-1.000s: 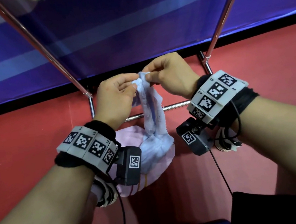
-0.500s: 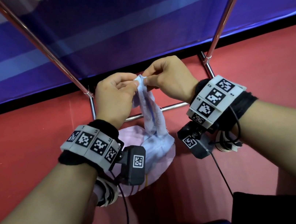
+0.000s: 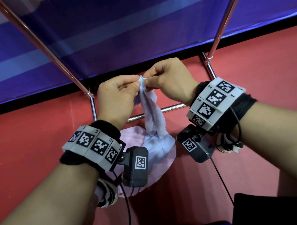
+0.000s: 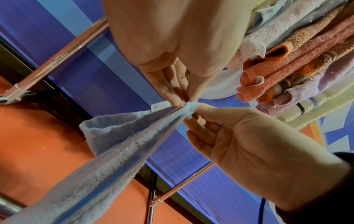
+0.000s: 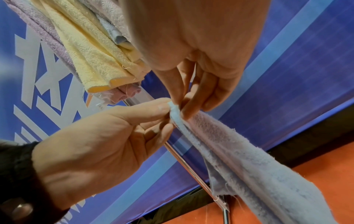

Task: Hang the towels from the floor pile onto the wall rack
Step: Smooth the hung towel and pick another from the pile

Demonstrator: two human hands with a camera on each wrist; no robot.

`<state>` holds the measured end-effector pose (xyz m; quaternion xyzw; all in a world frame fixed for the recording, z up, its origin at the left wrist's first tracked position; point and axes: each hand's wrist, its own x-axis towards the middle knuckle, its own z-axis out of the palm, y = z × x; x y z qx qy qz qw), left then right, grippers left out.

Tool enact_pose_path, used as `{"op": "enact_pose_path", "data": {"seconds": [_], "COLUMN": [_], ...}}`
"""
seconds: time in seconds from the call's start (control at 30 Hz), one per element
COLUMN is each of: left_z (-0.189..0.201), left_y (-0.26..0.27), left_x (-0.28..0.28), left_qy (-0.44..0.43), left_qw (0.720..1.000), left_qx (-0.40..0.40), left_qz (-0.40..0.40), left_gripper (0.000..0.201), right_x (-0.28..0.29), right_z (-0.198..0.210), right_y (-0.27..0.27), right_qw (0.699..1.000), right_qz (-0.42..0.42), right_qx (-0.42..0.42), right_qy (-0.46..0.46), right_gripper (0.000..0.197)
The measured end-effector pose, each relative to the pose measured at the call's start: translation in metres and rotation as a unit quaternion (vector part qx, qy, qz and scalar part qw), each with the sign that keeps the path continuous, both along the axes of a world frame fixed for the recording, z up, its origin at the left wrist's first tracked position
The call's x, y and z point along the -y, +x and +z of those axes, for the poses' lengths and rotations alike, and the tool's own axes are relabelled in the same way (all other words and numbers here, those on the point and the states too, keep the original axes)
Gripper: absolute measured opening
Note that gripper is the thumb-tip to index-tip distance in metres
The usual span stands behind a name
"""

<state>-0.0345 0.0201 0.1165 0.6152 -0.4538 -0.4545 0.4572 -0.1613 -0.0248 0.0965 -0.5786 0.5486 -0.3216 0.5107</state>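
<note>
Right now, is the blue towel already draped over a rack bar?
No. Both hands, left hand and right hand, pinch the blue towel at one corner, and it hangs down to the pile on the floor.

Two hands, the left hand and the right hand, one blue towel, one pink towel and two slanted rack poles.

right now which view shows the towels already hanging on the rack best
The left wrist view: the hung towels fill its upper right, orange, lilac and cream folds side by side. The right wrist view catches only a few yellow and lilac ones at upper left. The head view shows just a pale scrap at its top edge.
</note>
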Motion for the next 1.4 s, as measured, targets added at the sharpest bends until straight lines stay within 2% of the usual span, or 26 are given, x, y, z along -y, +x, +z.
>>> {"op": "enact_pose_path", "data": {"seconds": [0.13, 0.2, 0.33, 0.43, 0.5, 0.6, 0.67, 0.93, 1.03, 1.13, 1.4], "left_z": [-0.001, -0.005, -0.014, -0.017, -0.015, -0.012, -0.011, -0.009, -0.007, -0.005, -0.004], "left_y": [0.001, 0.003, 0.008, 0.013, 0.015, 0.017, 0.018, 0.026, 0.026, 0.029, 0.038], "left_x": [0.001, 0.002, 0.004, 0.007, 0.008, 0.007, 0.005, 0.005, 0.005, 0.005, 0.009], "left_qy": [-0.011, -0.003, -0.007, -0.026, -0.041, -0.041, -0.04, -0.072, -0.073, -0.077, -0.087], "left_qw": [1.0, 1.0, 0.999, 0.996, 0.995, 0.992, 0.99, 0.989, 0.988, 0.986, 0.991], "left_qx": [0.011, 0.009, 0.037, 0.082, 0.093, 0.099, 0.1, 0.095, 0.088, 0.094, 0.103], "left_qz": [-0.003, -0.004, 0.005, 0.005, -0.013, -0.067, -0.096, -0.09, -0.106, -0.11, -0.024], "left_gripper": [0.023, 0.017, 0.028, 0.033, 0.035, 0.037, 0.038, 0.042, 0.043, 0.042, 0.042], "right_x": [-0.002, -0.005, -0.011, -0.005, 0.001, 0.005, 0.005, 0.003, 0.001, 0.001, 0.005], "right_z": [0.003, 0.008, 0.014, 0.007, 0.003, 0.003, 0.004, 0.001, 0.006, 0.008, 0.004], "right_y": [0.0, -0.001, -0.001, -0.001, -0.003, -0.007, -0.007, -0.004, -0.003, -0.002, -0.004], "right_qw": [1.0, 0.999, 0.99, 0.994, 0.999, 0.994, 0.987, 0.978, 0.98, 0.979, 0.977], "right_qz": [0.008, 0.027, 0.089, 0.059, 0.022, 0.102, 0.152, 0.197, 0.194, 0.205, 0.199], "right_qx": [0.015, 0.031, 0.106, 0.085, 0.044, -0.009, -0.015, -0.031, -0.002, -0.008, -0.068], "right_qy": [0.006, 0.011, 0.042, 0.03, -0.003, -0.039, -0.047, -0.054, -0.031, -0.014, -0.045], "right_gripper": [0.012, 0.019, 0.032, 0.031, 0.042, 0.071, 0.076, 0.065, 0.074, 0.078, 0.042]}}
